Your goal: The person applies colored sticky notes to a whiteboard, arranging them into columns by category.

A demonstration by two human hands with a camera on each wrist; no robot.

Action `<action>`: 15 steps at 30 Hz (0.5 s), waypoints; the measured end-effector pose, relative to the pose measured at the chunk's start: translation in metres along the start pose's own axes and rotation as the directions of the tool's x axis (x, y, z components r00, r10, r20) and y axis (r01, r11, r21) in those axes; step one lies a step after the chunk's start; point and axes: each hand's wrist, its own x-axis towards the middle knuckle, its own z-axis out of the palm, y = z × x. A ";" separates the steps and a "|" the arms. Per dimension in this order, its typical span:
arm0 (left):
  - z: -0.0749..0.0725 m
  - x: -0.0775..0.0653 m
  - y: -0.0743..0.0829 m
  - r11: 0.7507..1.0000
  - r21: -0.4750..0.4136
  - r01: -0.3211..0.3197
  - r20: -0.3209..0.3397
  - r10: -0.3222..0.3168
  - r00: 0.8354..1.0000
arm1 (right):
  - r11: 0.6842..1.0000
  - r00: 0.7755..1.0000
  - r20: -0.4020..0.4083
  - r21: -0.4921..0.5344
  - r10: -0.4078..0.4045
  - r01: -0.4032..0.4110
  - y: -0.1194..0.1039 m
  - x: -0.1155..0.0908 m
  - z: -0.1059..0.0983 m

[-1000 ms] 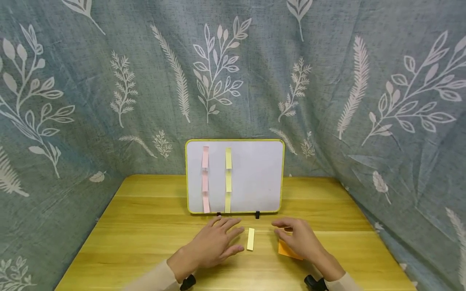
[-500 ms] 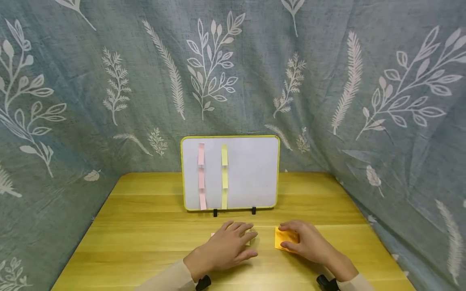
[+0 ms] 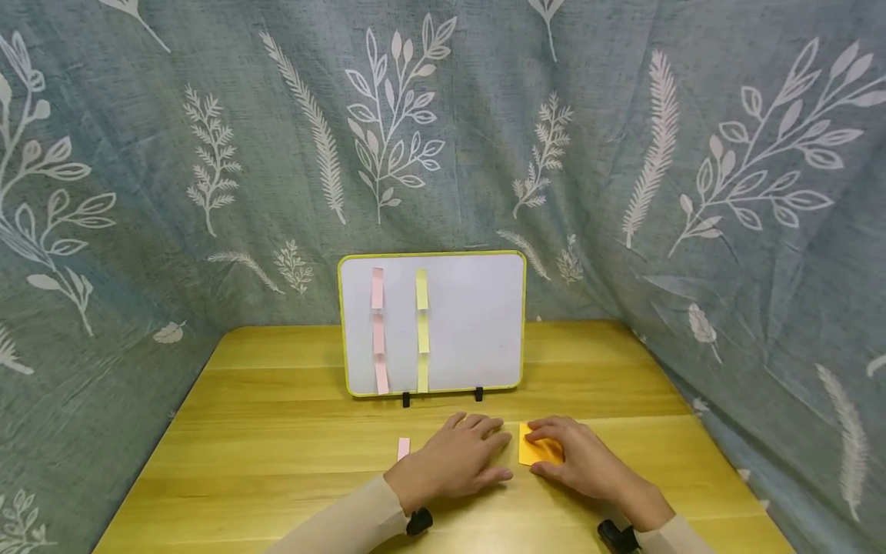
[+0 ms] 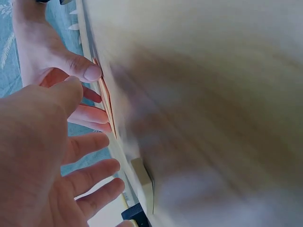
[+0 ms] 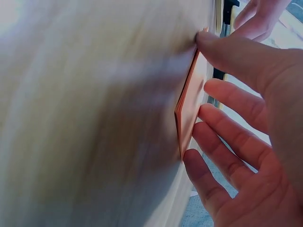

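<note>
A pad of orange sticky notes (image 3: 530, 448) lies on the table, and my right hand (image 3: 594, 460) holds it between thumb and fingers. In the right wrist view the thumb touches one edge of the orange pad (image 5: 189, 104) and the fingers rest along the other side. My left hand (image 3: 458, 455) hovers just left of the pad, fingers spread, holding nothing. Beneath it, hidden in the head view, lies a narrow yellow sticky note pad (image 4: 143, 184). A narrow pink sticky note pad (image 3: 404, 448) shows partly behind the left wrist.
A yellow-rimmed whiteboard (image 3: 477, 323) stands behind the hands on black feet (image 3: 478, 394). It bears a column of pink strips (image 3: 378, 335) and a column of yellow strips (image 3: 423, 332). Patterned cloth (image 3: 277, 154) surrounds the wooden table (image 3: 277, 438).
My left hand has moved right, over the yellow pad and towards the orange one, uncovering the pink pad. My right hand has settled around the orange pad. The head view has shifted slightly.
</note>
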 end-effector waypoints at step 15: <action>0.007 0.018 -0.007 1.000 -0.025 -0.001 0.006 0.001 1.000 | 1.000 1.000 0.017 0.022 -0.015 0.014 0.002 0.004 -0.004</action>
